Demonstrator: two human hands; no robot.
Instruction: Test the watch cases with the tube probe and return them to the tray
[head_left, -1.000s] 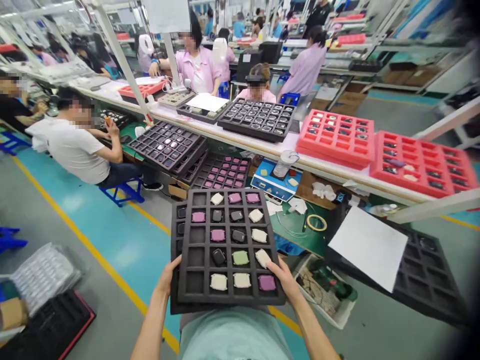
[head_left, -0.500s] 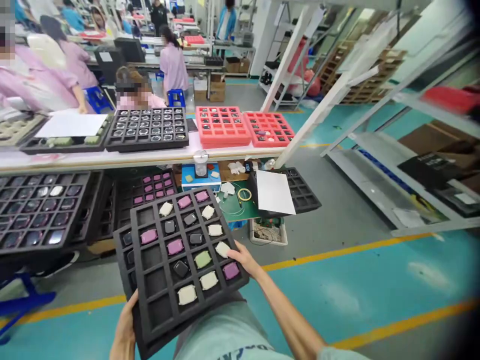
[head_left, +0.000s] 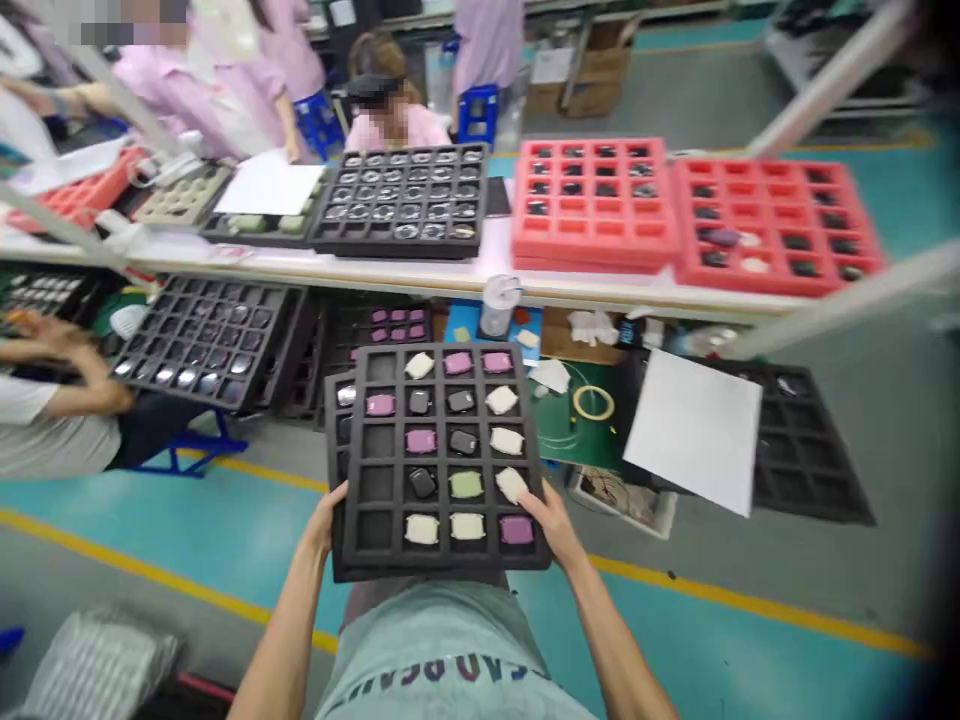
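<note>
Logging one gridded black foam tray (head_left: 442, 350) — my left hand (head_left: 324, 520) and right hand (head_left: 546, 522) are gripping its side edges above the teal T-shirt (head_left: 427, 650) — rounded-square cream, lilac and glossy-black pieces (head_left: 421, 441) sitting in its cells.

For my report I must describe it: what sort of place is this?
Likely a factory assembly floor: workers in matching pink smocks, a long workbench, black foam trays and red foam trays of small parts.
</note>
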